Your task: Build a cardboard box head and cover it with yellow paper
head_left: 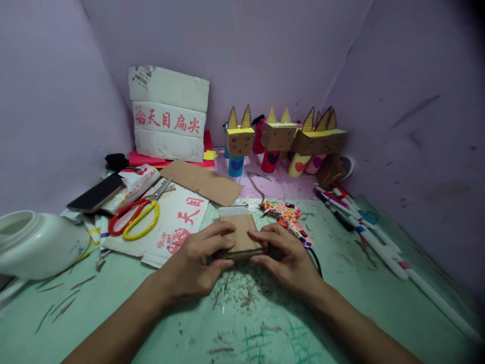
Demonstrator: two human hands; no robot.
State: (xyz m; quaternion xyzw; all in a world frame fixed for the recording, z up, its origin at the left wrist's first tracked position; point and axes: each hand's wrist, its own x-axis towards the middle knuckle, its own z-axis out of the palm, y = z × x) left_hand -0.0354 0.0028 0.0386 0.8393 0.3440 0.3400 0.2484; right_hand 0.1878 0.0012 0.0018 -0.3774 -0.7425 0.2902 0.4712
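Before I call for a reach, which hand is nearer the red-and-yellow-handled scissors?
Left. The left hand grips the left side of the small cardboard box, right of the scissors and nearer the camera; the right hand grips its right side, farther away.

Dim, diffuse light, apparently from overhead, was recorded. Soft shadow was cast beneath the bare right hand (290,253) onto the smooth pale green tabletop (371,288). The rounded glossy white pot (53,245) was stretched at the left edge; the upper right corner was blackened. Fine detail was slightly softened.
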